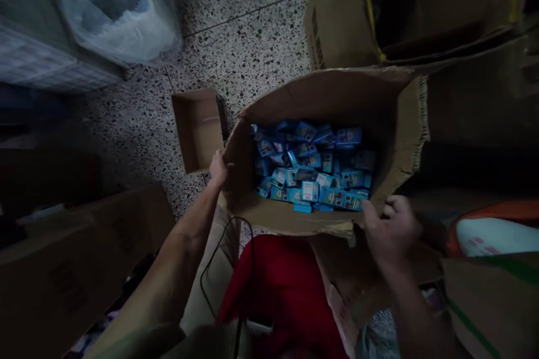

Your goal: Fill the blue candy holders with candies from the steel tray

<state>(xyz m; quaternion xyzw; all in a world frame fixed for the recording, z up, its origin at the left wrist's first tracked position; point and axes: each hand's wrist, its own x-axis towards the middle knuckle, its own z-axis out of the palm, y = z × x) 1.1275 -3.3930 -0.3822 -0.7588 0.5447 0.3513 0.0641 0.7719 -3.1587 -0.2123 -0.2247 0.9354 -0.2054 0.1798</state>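
Note:
A large open cardboard box (pixel 290 223) stands right in front of me, its upper edge worn and torn at the right. Many small blue packets (pixel 310 190) lie jumbled on its bottom; their printing is too small to read. On the left, my left hand (pixel 219 168) is closed over the edge of the box wall. My right hand (pixel 391 223) grips the near right corner, thumb inside the rim and fingers curled outside. Both hands hold the box itself, and neither touches the packets.
A small open cardboard tray (pixel 197 134) sits on the speckled floor (pixel 252 39) beside the left wall. Clear plastic bags (pixel 122 11) are at upper left. More cartons (pixel 345 11) crowd the upper right, with others (pixel 122 230) at lower left. A thin black cable (pixel 202 280) hangs near my lap.

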